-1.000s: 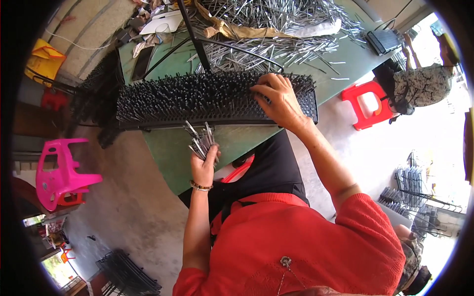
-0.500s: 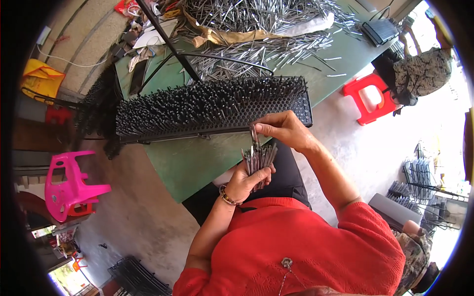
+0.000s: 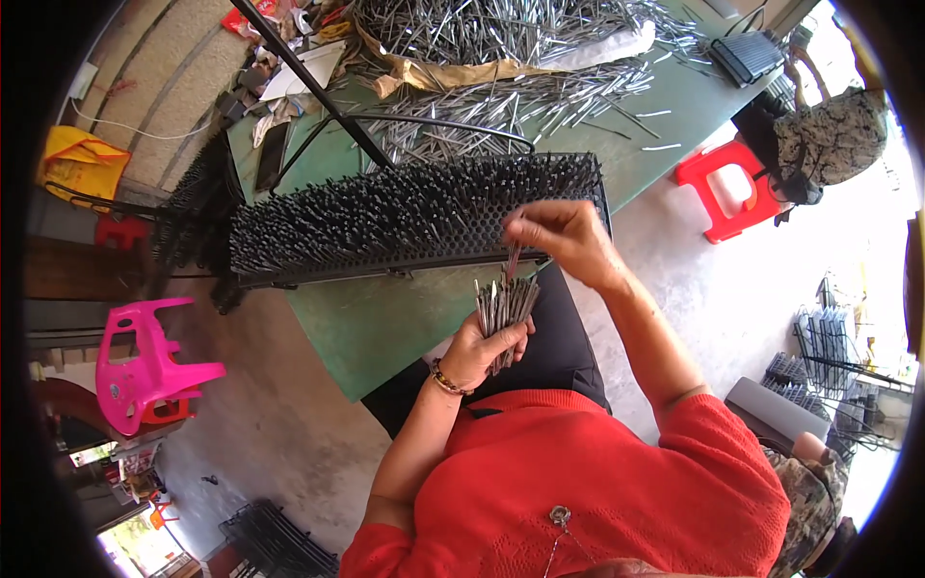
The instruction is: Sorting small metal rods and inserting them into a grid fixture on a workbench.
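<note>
My left hand (image 3: pixel 482 349) is closed around an upright bundle of thin metal strips (image 3: pixel 505 310), low in front of the table edge. Just above the bundle, my right hand (image 3: pixel 567 241) pinches a thin metal strip (image 3: pixel 513 258) between thumb and fingertips; whether it is only one is hard to tell. Beyond my hands lies a long black perforated rack (image 3: pixel 469 234), packed with similar strips standing in its holes. Bare holes show along its near right part, beside my right fingers.
The green table (image 3: pixel 361 332) carries a big heap of loose metal strips (image 3: pixel 511 39) behind the rack, with a black metal bar (image 3: pixel 318 87) slanting over it. A pink stool (image 3: pixel 145 366) stands left, a red stool (image 3: pixel 723 193) right, beside another person (image 3: pixel 829 135).
My right hand has lifted slightly up and to the right, drawing its strip toward the rack. My left hand stays almost still with the bundle.
</note>
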Tool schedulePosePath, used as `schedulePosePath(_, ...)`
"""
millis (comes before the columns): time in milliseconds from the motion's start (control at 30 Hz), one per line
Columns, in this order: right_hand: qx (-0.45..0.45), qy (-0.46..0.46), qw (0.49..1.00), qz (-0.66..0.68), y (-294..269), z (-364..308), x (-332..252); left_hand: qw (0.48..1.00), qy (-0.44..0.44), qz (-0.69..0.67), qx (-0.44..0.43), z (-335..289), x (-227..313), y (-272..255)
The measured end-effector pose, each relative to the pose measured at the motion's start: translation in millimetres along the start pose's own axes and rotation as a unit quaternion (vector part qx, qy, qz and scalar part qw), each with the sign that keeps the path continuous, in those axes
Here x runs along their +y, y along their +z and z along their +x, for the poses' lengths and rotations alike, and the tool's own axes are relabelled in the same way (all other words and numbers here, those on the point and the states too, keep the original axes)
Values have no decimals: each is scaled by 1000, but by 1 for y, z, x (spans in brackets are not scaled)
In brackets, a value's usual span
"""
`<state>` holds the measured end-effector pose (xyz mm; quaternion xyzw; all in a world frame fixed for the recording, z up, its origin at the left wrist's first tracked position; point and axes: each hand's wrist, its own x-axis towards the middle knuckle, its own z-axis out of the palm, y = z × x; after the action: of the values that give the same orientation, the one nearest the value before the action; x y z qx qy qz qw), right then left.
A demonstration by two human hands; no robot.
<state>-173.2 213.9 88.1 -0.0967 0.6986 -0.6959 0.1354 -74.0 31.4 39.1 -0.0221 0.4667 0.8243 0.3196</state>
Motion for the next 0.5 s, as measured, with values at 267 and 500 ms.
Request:
schedulePosePath(267,194,-125,969,-92,-7,37,-6,1000,8,-18,-2,13,-7,-9)
schedulePosePath(500,142,-193,946,-216,-2,38,-11,999,-8,-35,16,9,-9,-2)
